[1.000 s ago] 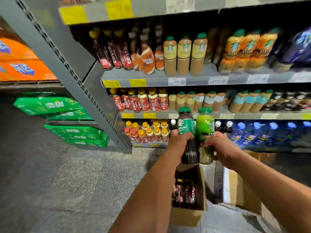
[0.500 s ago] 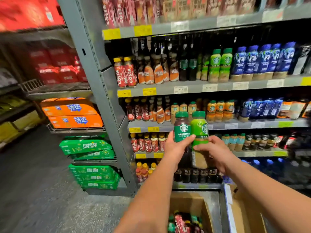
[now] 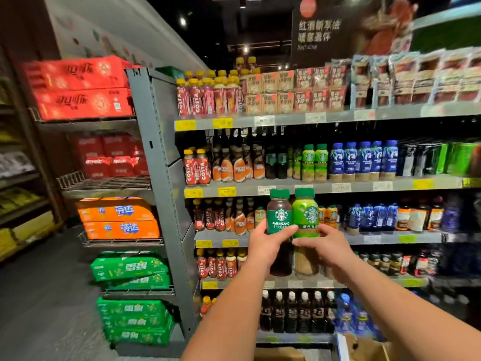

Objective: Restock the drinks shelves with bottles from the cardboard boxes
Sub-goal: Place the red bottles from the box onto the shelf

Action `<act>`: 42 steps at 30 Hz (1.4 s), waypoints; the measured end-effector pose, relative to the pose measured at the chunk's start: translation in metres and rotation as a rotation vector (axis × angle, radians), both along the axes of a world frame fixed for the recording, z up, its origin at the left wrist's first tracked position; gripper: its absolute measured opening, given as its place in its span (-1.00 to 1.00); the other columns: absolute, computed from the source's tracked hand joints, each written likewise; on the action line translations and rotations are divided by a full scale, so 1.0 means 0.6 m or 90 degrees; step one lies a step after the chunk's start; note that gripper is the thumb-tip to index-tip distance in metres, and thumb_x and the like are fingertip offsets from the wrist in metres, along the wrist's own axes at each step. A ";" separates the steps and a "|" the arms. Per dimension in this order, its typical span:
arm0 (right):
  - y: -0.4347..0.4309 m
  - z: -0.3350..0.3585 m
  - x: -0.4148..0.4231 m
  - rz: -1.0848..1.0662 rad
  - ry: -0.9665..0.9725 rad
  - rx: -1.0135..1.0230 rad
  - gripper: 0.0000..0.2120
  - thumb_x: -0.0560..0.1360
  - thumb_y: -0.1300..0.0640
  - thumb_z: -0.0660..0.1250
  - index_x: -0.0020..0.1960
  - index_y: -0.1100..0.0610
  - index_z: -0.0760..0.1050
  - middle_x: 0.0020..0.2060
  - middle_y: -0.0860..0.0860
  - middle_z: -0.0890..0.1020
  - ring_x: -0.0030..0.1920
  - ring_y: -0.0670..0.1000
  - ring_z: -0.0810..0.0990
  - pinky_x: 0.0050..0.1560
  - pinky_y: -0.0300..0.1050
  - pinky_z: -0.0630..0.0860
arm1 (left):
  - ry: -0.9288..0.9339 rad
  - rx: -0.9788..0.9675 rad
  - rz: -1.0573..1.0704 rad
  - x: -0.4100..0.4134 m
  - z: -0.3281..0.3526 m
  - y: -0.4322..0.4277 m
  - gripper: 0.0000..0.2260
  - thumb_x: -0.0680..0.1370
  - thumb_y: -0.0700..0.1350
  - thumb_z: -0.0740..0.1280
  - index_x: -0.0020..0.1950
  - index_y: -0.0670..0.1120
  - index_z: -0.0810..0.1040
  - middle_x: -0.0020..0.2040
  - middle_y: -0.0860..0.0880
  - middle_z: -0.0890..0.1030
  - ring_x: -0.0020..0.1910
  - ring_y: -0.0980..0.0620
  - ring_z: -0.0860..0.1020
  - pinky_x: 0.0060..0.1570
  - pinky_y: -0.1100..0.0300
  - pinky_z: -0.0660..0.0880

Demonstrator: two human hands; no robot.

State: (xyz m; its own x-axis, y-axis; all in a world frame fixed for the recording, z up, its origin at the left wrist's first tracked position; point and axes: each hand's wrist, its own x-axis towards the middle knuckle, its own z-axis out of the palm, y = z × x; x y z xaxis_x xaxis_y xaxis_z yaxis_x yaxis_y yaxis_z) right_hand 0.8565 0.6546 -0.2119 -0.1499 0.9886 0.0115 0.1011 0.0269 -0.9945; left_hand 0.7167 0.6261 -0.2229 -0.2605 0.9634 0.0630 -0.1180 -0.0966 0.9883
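My left hand point(image 3: 269, 243) grips a dark Americano bottle point(image 3: 279, 217) with a green cap and green label. Beside it my right hand point(image 3: 326, 247) grips a bright green bottle point(image 3: 305, 214) with the same logo. Both bottles stand upright and touch, held up in front of the grey drinks shelves point(image 3: 286, 187), level with the third shelf from the top. On the shelf above stand matching green bottles point(image 3: 315, 162) and dark bottles point(image 3: 276, 162). A cardboard box point(image 3: 364, 350) shows at the bottom edge, with its contents hidden.
The grey shelf upright point(image 3: 156, 178) stands to the left of my arms. Left of it, wire racks hold red point(image 3: 80, 87), orange point(image 3: 117, 220) and green point(image 3: 130, 272) drink cases. Blue bottles point(image 3: 364, 160) fill the shelves to the right. Dark floor point(image 3: 46, 295) lies at lower left.
Both hands have lifted the two bottles up from the box to the middle shelves. My view has tilted upward, so the top shelf and a hanging sign now show.
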 end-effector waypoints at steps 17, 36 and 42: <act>0.211 0.061 0.072 0.042 -0.066 0.065 -0.58 0.16 0.22 0.63 -0.03 0.12 0.59 -0.18 0.05 0.67 -0.22 0.06 0.62 -0.30 -0.14 0.48 | -0.003 0.020 0.139 0.081 0.058 0.182 -0.47 0.32 -0.20 0.58 0.21 -0.14 0.44 0.06 -0.07 0.64 -0.03 0.07 0.62 -0.06 0.26 0.52; 0.423 0.046 -0.117 -0.075 -0.071 0.031 -0.61 0.20 0.17 0.62 -0.05 0.08 0.55 -0.18 -0.02 0.65 -0.19 -0.03 0.61 -0.09 -0.10 0.55 | 0.122 -0.025 0.037 -0.121 0.066 0.431 -0.52 0.32 -0.12 0.59 0.15 -0.05 0.46 0.01 0.04 0.61 -0.01 0.06 0.59 -0.04 0.21 0.51; 0.495 0.050 -0.121 -0.082 -0.085 0.049 -0.58 0.21 0.21 0.62 0.00 0.12 0.55 -0.16 -0.01 0.65 -0.20 -0.07 0.59 -0.22 -0.18 0.49 | 0.119 -0.014 0.052 -0.124 0.066 0.510 -0.53 0.33 -0.15 0.58 0.16 -0.07 0.47 0.00 0.02 0.60 -0.09 0.14 0.55 -0.22 0.35 0.42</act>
State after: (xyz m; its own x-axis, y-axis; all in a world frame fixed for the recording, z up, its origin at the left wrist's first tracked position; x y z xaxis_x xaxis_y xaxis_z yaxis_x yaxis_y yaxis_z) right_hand 0.7841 0.9517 -0.1820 -0.0273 0.9967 0.0764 0.2394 0.0807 -0.9676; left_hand 0.6425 0.9323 -0.1833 -0.3235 0.9412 0.0971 0.0754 -0.0767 0.9942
